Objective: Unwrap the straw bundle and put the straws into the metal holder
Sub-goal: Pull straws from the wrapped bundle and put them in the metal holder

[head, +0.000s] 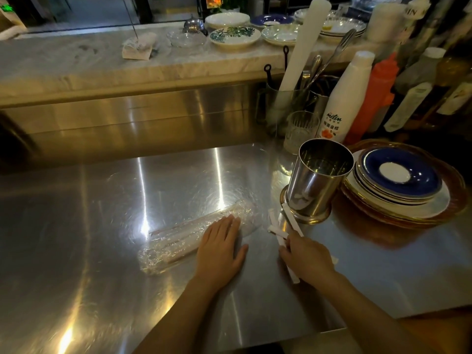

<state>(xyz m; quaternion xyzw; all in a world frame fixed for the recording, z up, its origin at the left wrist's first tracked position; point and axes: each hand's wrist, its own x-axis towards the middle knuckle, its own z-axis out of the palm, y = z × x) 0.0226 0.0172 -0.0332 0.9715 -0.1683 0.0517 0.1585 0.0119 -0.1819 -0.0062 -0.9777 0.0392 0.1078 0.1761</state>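
In the head view the task looks to be in its middle part. The bundle lies across the steel counter, in front of the person; its clear wrap is loosened and crumpled, and some straws are dimly seen inside it. The left hand lies flat on the right end of the bundle, fingers spread and released — it presses the wrap down and does not grip it. The right hand is clenched around a few white straws, which stick out on both sides of the hand; their far ends point to the holder and come close to its base.

The holder stands upright near the right hand, just beside a stack of plates. Its mouth is open to the camera and I see no straw standing in it; something pale shows low on its wall, but I cannot tell if this is inside or only a reflection.

So I judge: the unwrapping is partly done, the first handful is taken out but not yet placed. What is left — to put this handful in, then to empty the wrap.
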